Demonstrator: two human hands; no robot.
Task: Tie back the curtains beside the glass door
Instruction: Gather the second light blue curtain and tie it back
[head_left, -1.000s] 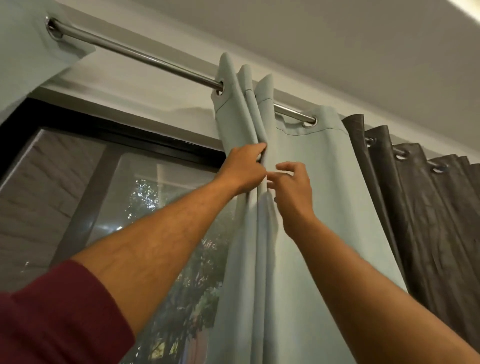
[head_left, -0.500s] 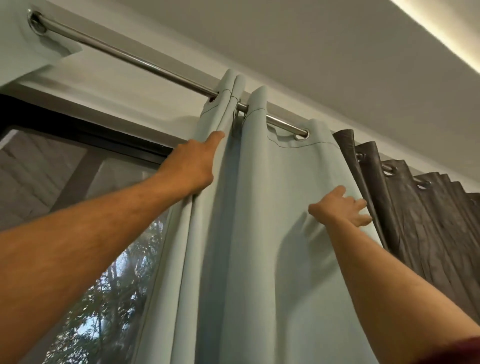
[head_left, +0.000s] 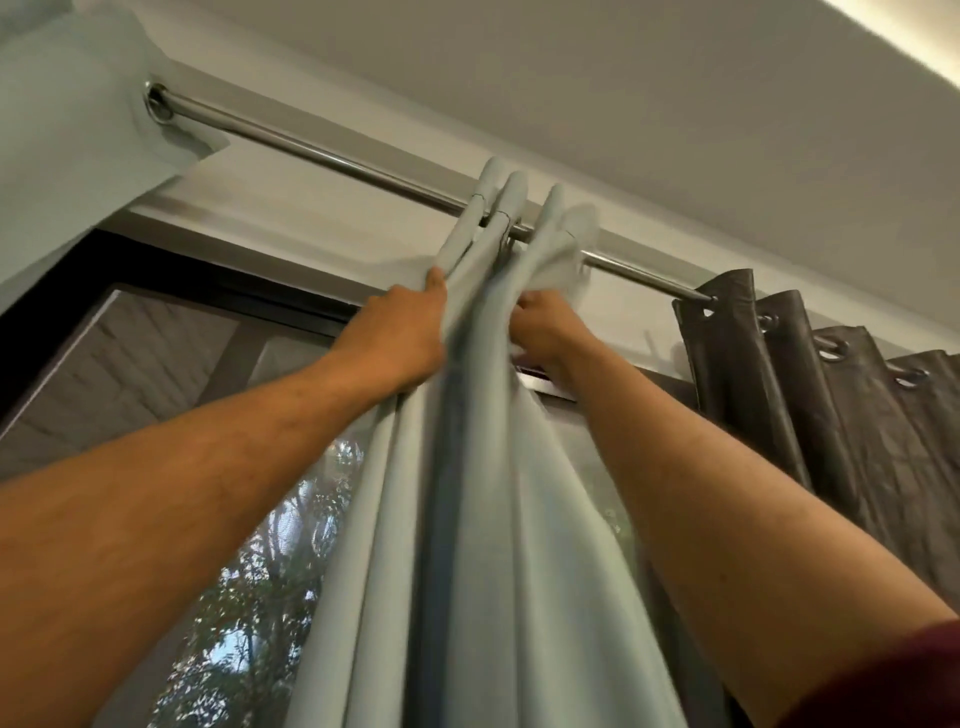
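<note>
Since half a second ago my right hand (head_left: 545, 332) has come back in from the flat right panel and bunched that panel against the other folds, so the pale curtain (head_left: 467, 519) now hangs as one gathered column and bare rod (head_left: 639, 275) shows between it and the dark curtain (head_left: 779, 415). My left hand (head_left: 400, 343) presses the left folds with fingers together, thumb tip up along a pleat. My right hand is curled into the right side of the bundle; motion blur hides those fingers, so I cannot tell exactly what they pinch. Between my two hands the bundle runs nearly vertical, from the rod down past the lower edge of view, in front of the glass door (head_left: 249, 571). Both hands sit high, just under the eyelets, equally near. I judge the tie must go much lower. No tieback or container is in view.
</note>
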